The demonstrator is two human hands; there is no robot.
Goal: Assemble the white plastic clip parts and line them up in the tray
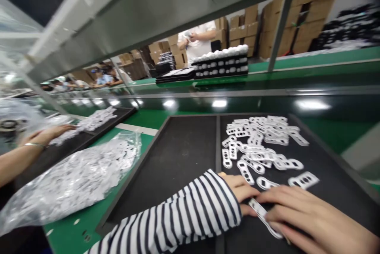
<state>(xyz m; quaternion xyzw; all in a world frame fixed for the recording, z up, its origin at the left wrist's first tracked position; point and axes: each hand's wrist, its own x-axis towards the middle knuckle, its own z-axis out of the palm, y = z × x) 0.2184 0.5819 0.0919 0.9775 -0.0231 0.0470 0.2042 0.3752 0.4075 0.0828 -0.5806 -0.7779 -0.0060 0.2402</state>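
Observation:
In the head view, a flat white plastic piece with holes (261, 215) lies slanted between my hands, low over the right half of a black tray (181, 155). My left hand (241, 191), in a striped sleeve, is closed with its fingertips at the far end of the piece. My right hand (311, 216) is closed on the near end, fingers bent along its edge. Just beyond my fingers, a loose heap of similar white pieces (258, 153) spreads over the tray. One single piece (304, 180) rests a little apart at the right.
To the left lies a clear plastic bag of white pieces (86, 172) on the green table (73, 228). A co-worker's hand (44, 135) reaches over another black tray (86, 138). Across the bench, a person (197, 44) stands behind stacked trays of white parts (221, 63). A metal shelf (166, 4) hangs overhead.

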